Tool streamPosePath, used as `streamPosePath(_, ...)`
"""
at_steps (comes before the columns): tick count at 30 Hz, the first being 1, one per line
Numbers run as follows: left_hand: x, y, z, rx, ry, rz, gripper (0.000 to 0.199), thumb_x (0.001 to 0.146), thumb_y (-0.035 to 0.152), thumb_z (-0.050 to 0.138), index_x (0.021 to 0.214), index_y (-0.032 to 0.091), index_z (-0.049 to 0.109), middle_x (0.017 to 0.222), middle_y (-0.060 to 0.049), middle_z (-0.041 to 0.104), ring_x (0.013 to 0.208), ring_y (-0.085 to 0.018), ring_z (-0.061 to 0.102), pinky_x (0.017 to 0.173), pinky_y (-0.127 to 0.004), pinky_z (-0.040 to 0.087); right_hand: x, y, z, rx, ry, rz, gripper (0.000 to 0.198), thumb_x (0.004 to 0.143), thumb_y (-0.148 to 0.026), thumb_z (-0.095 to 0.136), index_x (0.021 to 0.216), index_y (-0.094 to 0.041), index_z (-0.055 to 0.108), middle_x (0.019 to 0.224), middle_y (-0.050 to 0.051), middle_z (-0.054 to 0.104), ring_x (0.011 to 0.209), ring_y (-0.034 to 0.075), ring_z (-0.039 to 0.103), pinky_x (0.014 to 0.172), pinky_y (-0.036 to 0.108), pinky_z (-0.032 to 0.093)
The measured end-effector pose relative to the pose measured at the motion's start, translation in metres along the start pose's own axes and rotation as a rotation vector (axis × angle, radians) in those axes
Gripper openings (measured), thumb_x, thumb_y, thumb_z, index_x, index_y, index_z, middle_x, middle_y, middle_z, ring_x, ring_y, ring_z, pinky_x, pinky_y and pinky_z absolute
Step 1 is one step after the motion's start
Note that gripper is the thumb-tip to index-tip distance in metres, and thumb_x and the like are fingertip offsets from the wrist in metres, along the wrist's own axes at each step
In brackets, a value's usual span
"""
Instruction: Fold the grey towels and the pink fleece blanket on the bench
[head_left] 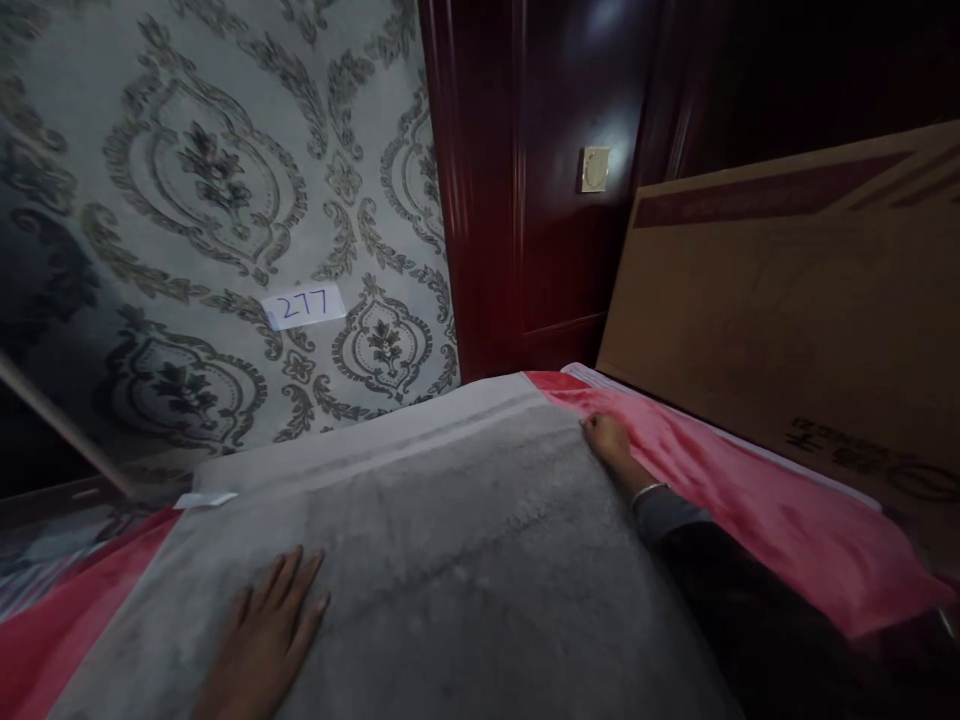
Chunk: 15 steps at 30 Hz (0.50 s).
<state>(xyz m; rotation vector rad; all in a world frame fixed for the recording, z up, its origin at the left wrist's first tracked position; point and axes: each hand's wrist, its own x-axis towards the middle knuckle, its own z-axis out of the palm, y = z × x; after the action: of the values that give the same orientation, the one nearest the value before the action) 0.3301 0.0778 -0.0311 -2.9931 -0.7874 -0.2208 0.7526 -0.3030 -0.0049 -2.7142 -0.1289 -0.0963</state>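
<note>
A grey plush blanket point(450, 540) with a pale border along its far edge is spread before me over red and pink fabric. My left hand point(266, 630) lies on the blanket at lower left, palm down with fingers apart. Toward the far right corner, my right hand point(606, 438) has its fingers curled closed at the blanket's right edge, pinching the cloth there. Pink fabric point(720, 470) shows just to the right of that hand, and red fabric point(97, 600) shows at the left. A small white slip point(204, 500) rests on the far left corner.
A large cardboard box point(787, 310) leans along the right side. Behind stand a patterned wall point(315, 200) bearing a paper marked 277 point(306, 306) and a dark red panel point(487, 200) with a square switch plate point(595, 170). A pale pole point(67, 430) slants at the left.
</note>
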Motion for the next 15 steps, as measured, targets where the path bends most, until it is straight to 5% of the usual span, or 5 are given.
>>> streamPosePath(5,0.0,-0.004,0.009,0.009,0.016,-0.006,0.065,0.088,0.048,0.04,0.147,0.024,0.051,0.159,-0.007,0.039,0.149,-0.031,0.031,0.119,-0.057,0.027,-0.008,-0.016,0.008,-0.043,0.076,-0.022,0.046,0.1,-0.026,0.035,0.133,-0.005,0.06,0.128,0.026,0.062,0.121,0.036,0.059,0.099,0.047,0.046)
streamPosePath(8,-0.001,-0.004,0.011,0.025,0.002,-0.02,0.066,0.088,0.051,0.039,0.148,0.025,0.049,0.16,-0.006,0.037,0.15,-0.031,0.03,0.12,-0.057,0.026,-0.013,-0.031,0.018,-0.095,0.075,-0.328,0.052,0.1,-0.035,0.043,0.149,-0.019,0.046,0.156,0.014,0.041,0.145,0.031,0.033,0.117,0.049,0.028)
streamPosePath(11,-0.002,-0.004,0.009,0.033,-0.038,-0.008,0.067,0.09,0.053,0.036,0.151,0.025,0.044,0.162,-0.005,0.032,0.152,-0.03,0.025,0.121,-0.057,0.023,-0.013,-0.037,0.034,-0.193,-0.082,-0.604,0.058,0.101,-0.047,0.041,0.156,-0.029,0.035,0.165,0.005,0.027,0.151,0.03,0.02,0.12,0.056,0.018)
streamPosePath(15,-0.003,0.004,-0.001,0.039,-0.072,-0.019,0.065,0.093,0.051,0.035,0.152,0.026,0.041,0.163,-0.005,0.031,0.152,-0.03,0.024,0.12,-0.056,0.022,-0.004,-0.034,0.046,-0.255,-0.134,-0.524,0.06,0.102,-0.051,0.033,0.158,-0.027,0.031,0.166,0.006,0.021,0.152,0.029,0.019,0.12,0.054,0.02)
